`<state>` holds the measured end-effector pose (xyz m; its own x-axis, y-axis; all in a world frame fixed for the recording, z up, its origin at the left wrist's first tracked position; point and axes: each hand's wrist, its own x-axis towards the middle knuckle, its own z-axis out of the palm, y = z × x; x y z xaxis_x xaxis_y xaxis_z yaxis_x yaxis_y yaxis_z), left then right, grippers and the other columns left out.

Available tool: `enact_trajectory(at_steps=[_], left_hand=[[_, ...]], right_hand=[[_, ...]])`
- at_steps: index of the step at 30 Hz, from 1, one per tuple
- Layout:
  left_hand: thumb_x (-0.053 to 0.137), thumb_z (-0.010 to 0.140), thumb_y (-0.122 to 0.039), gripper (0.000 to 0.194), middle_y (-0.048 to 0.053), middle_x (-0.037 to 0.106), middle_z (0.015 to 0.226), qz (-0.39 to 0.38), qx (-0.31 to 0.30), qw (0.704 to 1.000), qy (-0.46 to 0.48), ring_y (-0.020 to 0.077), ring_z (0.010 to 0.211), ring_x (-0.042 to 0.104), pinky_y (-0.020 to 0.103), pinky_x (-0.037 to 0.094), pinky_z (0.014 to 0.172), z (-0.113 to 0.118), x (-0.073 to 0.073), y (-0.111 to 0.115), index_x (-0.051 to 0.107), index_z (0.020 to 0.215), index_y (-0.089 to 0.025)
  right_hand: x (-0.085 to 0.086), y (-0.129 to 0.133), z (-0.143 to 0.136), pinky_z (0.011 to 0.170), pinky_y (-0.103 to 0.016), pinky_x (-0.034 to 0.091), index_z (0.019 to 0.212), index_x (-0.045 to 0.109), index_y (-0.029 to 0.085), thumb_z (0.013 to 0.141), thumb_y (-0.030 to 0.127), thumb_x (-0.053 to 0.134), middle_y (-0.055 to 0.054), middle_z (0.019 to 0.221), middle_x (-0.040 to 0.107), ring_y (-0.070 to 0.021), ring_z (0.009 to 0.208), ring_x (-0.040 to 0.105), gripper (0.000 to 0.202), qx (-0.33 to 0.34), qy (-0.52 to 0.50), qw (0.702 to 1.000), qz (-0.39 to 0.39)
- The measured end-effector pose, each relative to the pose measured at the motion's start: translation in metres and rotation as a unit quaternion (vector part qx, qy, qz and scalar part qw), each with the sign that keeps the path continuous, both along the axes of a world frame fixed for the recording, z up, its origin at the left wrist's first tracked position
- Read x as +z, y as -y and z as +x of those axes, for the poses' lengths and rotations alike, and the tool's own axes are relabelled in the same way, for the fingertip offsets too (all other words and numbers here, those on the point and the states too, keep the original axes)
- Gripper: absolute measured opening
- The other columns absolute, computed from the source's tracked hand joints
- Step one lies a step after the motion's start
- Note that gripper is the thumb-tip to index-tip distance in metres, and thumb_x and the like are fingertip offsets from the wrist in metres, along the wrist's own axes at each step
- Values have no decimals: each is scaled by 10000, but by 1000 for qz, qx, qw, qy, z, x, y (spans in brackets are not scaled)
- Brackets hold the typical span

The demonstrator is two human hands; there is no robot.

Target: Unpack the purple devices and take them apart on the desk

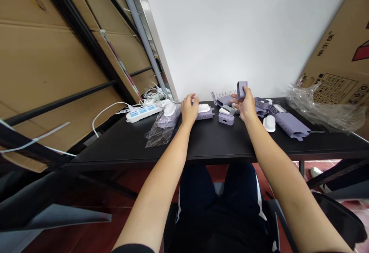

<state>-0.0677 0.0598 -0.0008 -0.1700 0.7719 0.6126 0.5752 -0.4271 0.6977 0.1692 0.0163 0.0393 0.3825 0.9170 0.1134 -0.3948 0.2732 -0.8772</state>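
Note:
In my right hand (pixel 247 106), pinched between thumb and fingers, a hollow purple plastic casing (pixel 241 90) is raised above the table's back edge. My left hand (pixel 189 109) hangs with loosely bent fingers and nothing visible in them. It is just left of a perforated purple housing (pixel 206 115) that has a white oval part (pixel 204 108) on top; whether they touch I cannot tell. Between my hands sits a small purple oval piece (pixel 226 119), with a grey-and-white oval piece (pixel 227 110) behind it. A purple housing (pixel 226 100) and a wire spring (pixel 226 94) lie further back.
A white power strip (pixel 144 113) with cables and a plastic-wrapped purple unit (pixel 168 119) are on the left. To the right lie a white cap (pixel 269 123), a long purple housing (pixel 292 125) and clear plastic film (pixel 325 107). A white wall (pixel 230 34) rises behind the black table (pixel 225 141).

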Motion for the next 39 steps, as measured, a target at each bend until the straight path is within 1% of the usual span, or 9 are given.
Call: enact_trajectory(at_steps=[2, 5, 9, 13, 19, 23, 27, 33, 39], left_hand=[[638, 992, -412, 500, 118, 679, 1443, 58, -78, 992, -76, 276, 1339, 601, 427, 401, 1204, 9, 3, 10, 615, 1458, -231], [791, 888, -440, 799, 115, 602, 1553, 41, -116, 977, -175, 321, 1470, 493, 484, 355, 1244, 20, 3, 21, 477, 1605, -277], [798, 884, -412, 780, 120, 597, 1546, 6, -115, 970, -213, 334, 1486, 475, 510, 360, 1240, 22, 3, 23, 498, 1595, -298], [784, 880, -340, 746, 97, 594, 1564, 7, -135, 976, -172, 320, 1492, 480, 515, 323, 1271, 21, 7, 25, 512, 1573, -298], [802, 836, -342, 780, 120, 625, 1520, 7, -233, 971, -56, 308, 1453, 552, 475, 375, 1244, 24, 6, 26, 512, 1556, -272], [759, 874, -412, 636, 106, 665, 1460, -44, -260, 965, 15, 291, 1417, 578, 446, 425, 1198, 26, 7, 24, 600, 1472, -266], [633, 960, -471, 497, 111, 765, 1278, -91, -276, 951, 102, 277, 1268, 669, 385, 514, 1057, 25, 13, 26, 689, 1371, -198], [402, 1011, -664, 651, 98, 820, 1082, -124, -279, 944, 128, 231, 987, 724, 333, 522, 829, 21, 14, 21, 753, 1263, -177], [315, 1002, -749, 759, 121, 813, 1004, -160, -300, 926, 165, 228, 902, 727, 318, 505, 721, 19, 10, 12, 776, 1166, -169]], right_hand=[[-1, 0, 0, 456, -207, 468, 1056, 590, 240, 976, 578, 575, -15, 804, 755, -131, 549, 673, 348, 9, 1, 1000, 1], [-2, -1, -1, 448, -205, 459, 1058, 605, 229, 999, 526, 548, -24, 810, 764, -130, 547, 675, 308, 23, 4, 1000, -3], [-2, -1, -2, 441, -202, 455, 1038, 613, 230, 1000, 529, 555, -16, 782, 757, -125, 527, 657, 307, 35, 13, 999, -9], [-3, -1, -1, 447, -192, 459, 1041, 601, 235, 984, 527, 597, -4, 794, 753, -115, 535, 655, 297, 33, 16, 999, -8], [0, 1, 0, 499, -185, 496, 1046, 570, 265, 934, 536, 673, 26, 864, 742, -117, 655, 703, 311, 18, -20, 1000, 3], [2, 5, -1, 539, -196, 513, 1070, 576, 293, 861, 600, 739, 35, 932, 742, -132, 750, 724, 406, 42, -16, 998, 39], [6, 10, -3, 557, -202, 514, 1122, 586, 309, 860, 639, 720, 21, 993, 753, -148, 827, 738, 442, 68, 2, 996, 52], [10, 16, -6, 550, -196, 518, 1157, 578, 311, 858, 639, 723, 10, 1045, 759, -156, 875, 750, 467, 106, 8, 991, 81], [15, 23, -9, 560, -192, 530, 1186, 572, 331, 857, 652, 728, 12, 1072, 769, -166, 927, 760, 485, 116, 24, 990, 80]])
